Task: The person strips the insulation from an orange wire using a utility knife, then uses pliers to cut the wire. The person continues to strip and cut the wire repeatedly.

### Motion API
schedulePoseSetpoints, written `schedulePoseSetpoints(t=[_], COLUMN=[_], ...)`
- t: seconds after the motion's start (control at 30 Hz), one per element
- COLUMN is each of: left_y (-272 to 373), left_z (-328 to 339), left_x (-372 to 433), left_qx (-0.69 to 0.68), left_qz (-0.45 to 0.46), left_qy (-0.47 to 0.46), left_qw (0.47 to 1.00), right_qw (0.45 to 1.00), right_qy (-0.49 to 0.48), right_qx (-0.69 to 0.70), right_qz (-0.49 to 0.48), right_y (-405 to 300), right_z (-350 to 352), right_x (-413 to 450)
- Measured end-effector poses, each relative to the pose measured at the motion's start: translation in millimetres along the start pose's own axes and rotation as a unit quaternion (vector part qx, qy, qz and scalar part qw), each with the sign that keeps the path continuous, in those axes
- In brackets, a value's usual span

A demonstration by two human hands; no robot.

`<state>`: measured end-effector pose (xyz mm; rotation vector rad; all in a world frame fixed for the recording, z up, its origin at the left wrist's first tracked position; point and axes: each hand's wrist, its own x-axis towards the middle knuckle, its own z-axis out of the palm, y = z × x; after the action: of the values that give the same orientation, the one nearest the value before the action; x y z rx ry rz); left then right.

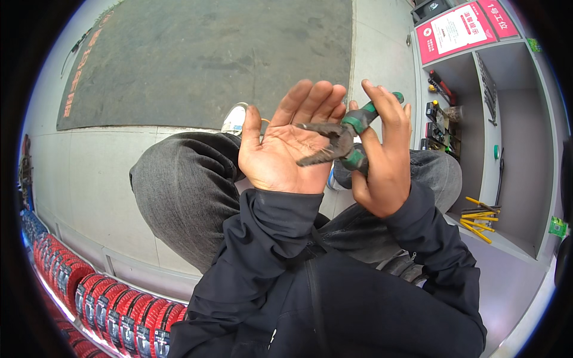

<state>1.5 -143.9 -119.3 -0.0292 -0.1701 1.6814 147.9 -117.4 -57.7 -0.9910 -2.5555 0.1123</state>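
Observation:
My left hand is turned palm up, its fingers extended and its thumb held apart. A few thin strands, perhaps fine wire, appear over the palm; they are too small to make out well. My right hand grips a pair of pliers by its green and black handles. The worn, dark jaws are spread and lie across the left palm in this view. Whether they touch the skin I cannot tell. Behind the left thumb shows a short bit of thin orange cord or wire.
A grey cabinet on the right holds yellow-handled tools, a red-handled tool and small boxed items. Red-wrapped tyres line a rack at lower left. A dark mat covers the floor ahead, beyond my bent knees.

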Motion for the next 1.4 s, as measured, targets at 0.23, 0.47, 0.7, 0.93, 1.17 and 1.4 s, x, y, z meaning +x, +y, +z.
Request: schedulePoseSetpoints(t=[0.23, 0.47, 0.7, 0.93, 1.17, 1.4], left_y=[5, 26, 34, 23, 22, 9], left_z=[4, -4, 16, 22, 42, 51], left_x=[-1, -3, -5, -1, -3, 0], left_qx=[-0.019, 0.019, 0.051, 0.023, 0.027, 0.039], left_qz=[0.005, 0.052, 0.094, 0.047, 0.058, 0.08], left_qy=[0.026, 0.0, 0.0, -0.063, -0.004, -0.007], left_qw=[0.999, 0.998, 0.994, 0.997, 0.998, 0.996], right_qw=[0.954, 0.618, 0.78, 0.87, 0.866, 0.969], right_qy=[0.046, 0.143, -0.154, 0.098, 0.261, -0.025], right_qx=[0.261, 0.58, 0.144, 0.149, 0.393, 0.182], right_qz=[0.14, 0.512, 0.589, 0.459, 0.168, -0.167], right_y=[8, 27, 38, 49, 8, -14], right_z=[5, 115, 322, 307, 32, -29], right_x=[4, -44, -133, -101, 28, 56])
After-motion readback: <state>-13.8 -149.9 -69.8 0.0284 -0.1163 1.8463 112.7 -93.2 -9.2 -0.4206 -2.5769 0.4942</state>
